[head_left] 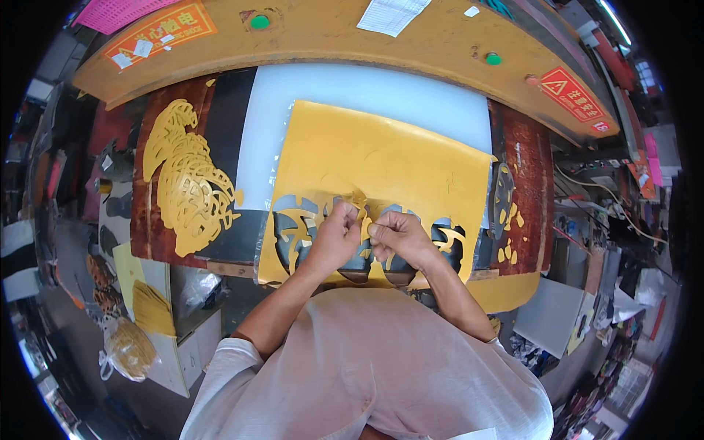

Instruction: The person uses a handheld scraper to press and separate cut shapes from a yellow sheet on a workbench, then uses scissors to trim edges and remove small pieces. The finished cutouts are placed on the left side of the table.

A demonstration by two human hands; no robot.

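A large yellow sheet (381, 150) lies in front of me, with curved shapes cut out along its near edge. My left hand (339, 233) and my right hand (402, 236) are close together over that cut part. Both have their fingers pinched on a small yellow cut piece (364, 220) between them; the fingers partly hide it. Thin curved strips (297, 233) of yellow material show left of my left hand. Dark surface is visible through the cut-outs.
Under the sheet is a pale white board (260, 139). Yellow cut-out pieces (192, 187) are heaped at the left. At the right lies a dark oval thing (502, 194) with yellow scraps beside it. A machine beam (315, 40) with green buttons spans the far side.
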